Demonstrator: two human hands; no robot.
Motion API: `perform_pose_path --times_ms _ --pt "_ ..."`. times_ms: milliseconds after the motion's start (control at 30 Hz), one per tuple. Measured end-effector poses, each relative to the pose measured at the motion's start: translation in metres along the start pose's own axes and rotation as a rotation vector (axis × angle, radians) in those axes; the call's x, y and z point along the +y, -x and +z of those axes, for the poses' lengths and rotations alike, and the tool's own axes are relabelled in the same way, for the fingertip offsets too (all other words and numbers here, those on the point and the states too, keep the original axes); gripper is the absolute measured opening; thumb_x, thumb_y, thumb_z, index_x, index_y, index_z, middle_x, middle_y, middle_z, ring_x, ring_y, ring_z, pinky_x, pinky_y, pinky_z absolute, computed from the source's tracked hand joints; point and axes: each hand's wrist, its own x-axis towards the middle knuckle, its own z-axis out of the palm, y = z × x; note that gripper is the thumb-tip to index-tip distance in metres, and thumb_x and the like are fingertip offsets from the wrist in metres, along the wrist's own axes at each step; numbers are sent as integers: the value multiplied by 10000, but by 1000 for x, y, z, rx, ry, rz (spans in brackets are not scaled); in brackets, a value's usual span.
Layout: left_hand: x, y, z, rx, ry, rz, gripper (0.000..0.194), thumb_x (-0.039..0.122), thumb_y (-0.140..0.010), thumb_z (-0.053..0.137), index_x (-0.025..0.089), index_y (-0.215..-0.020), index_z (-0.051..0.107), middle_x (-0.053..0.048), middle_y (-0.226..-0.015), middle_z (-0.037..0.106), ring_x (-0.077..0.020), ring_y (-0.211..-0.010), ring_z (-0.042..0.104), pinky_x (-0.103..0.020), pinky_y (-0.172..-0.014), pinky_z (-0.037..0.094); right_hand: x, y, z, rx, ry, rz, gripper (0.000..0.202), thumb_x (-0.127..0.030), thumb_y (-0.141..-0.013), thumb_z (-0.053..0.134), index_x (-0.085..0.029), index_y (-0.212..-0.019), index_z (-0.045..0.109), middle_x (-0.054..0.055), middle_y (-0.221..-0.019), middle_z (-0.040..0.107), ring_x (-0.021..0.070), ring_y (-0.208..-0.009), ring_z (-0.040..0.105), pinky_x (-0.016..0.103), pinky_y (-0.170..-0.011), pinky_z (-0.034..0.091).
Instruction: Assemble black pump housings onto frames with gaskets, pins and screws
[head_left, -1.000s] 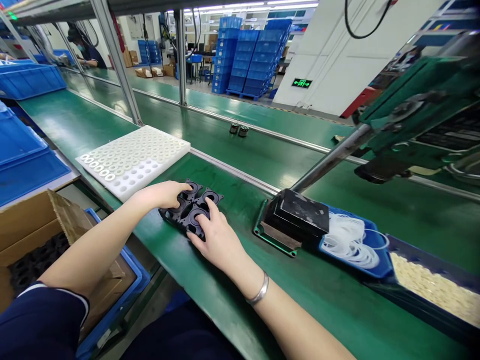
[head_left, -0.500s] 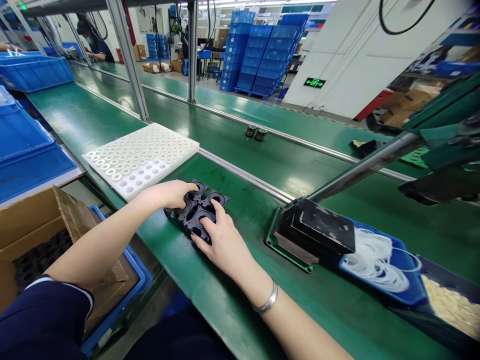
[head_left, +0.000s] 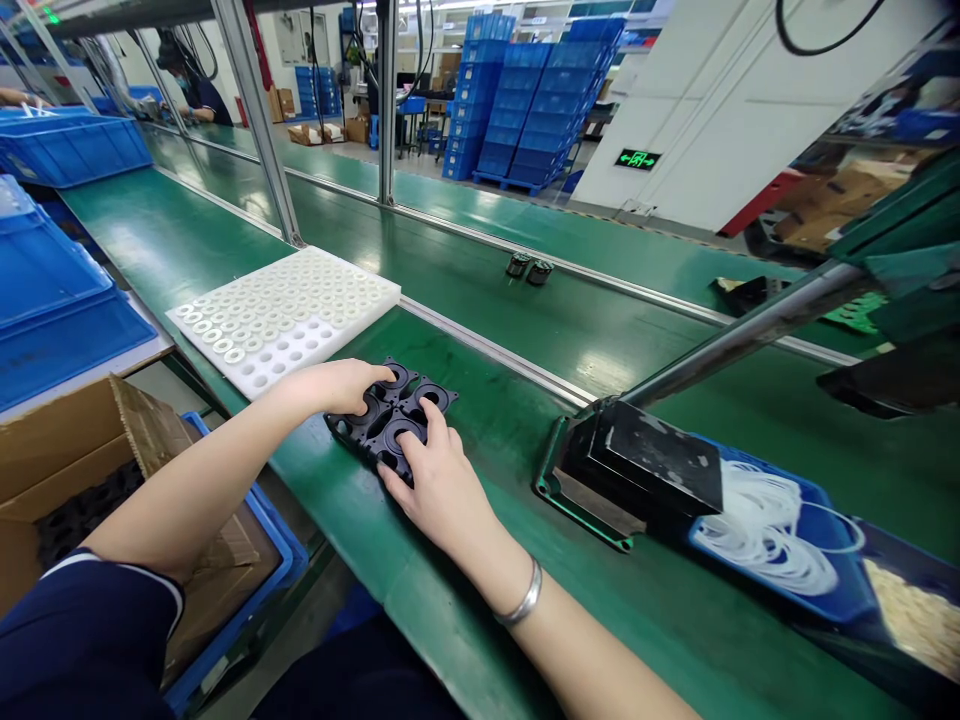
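Note:
Several black square parts with round recesses (head_left: 387,436) lie grouped together on the green bench, close to its near edge. My left hand (head_left: 349,387) grips the group from the left, fingertips in the round recesses of the parts at the far and left side. From the right, my right hand (head_left: 442,475) holds the same group, fingers in recesses and thumb on the near edge. A white foam tray (head_left: 289,312) stands beyond my left hand; white rings fill most of its holes, and several holes nearer me are bare.
A black block on a green-edged stand (head_left: 645,455) sits to the right, beside a blue bin of white loops (head_left: 847,590). Two small dark cylinders (head_left: 529,269) are on the conveyor. A cardboard box (head_left: 67,430) holds black parts at lower left. A person (head_left: 191,90) sits far left.
The view has turned slightly, so the cylinders and stand appear further right. Both hands keep their hold on the black parts, with the right hand shifted very slightly left.

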Motion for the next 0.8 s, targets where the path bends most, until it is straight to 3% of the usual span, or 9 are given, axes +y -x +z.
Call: perform_pose_path --times_ms 500,700,800 --pt "-5 -5 2 12 0 -8 787 149 -741 625 329 -1483 432 -45 -1375 634 -258 -1100 667 -265 -798 522 -1 0 1 9 13 -5 315 -376 -919 644 -131 -1116 631 259 -1546 290 348 -1131 566 512 -978 498" --pt "0 -3 0 6 -9 -18 780 143 -753 616 297 -1494 427 -73 -1312 668 -265 -1049 685 -277 -779 530 -2 -1 1 6 51 -9 328 -393 -922 646 -129 -1116 631 269 -1545 308 347 -1122 582 508 -965 510" --pt "1 0 1 37 -1 -1 761 135 -769 614 312 -1487 436 -58 -1354 647 -255 -1098 674 -282 -846 531 -2 2 -6 -19 84 -9 372 -412 -911 672 -138 -1157 624 264 -1548 329 342 -1088 606 499 -915 543"
